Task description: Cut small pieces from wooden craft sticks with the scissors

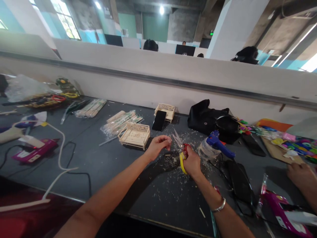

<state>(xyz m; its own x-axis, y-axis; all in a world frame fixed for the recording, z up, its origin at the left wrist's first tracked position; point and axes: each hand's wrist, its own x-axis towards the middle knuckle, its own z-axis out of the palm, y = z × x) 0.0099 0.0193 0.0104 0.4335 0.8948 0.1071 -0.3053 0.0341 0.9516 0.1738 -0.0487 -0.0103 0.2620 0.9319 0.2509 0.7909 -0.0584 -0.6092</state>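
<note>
My right hand [192, 162] grips a pair of scissors [184, 155] with red and yellow handles, its blades apart and pointing up and away from me. Left of the blades, my left hand [159, 147] is closed with thumb and fingertips together; whatever lies in the pinch is too small to make out. Pale stick clippings cover the dark table around both hands, and a short cut piece [167, 155] lies between them. Beyond my left hand stands a small bench model [135, 135] of thin wooden sticks. A second stick model [166, 110] is farther back, with a phone [159, 120] leaning against it.
Bagged sticks [121, 122] lie left of the models. On the right are a black bag [210, 115], a blue glue gun [219, 143] over a clear tub [208, 150] and a black case [239, 181]. Another person's hand [300, 175] rests at far right. A low partition [138, 86] backs the table.
</note>
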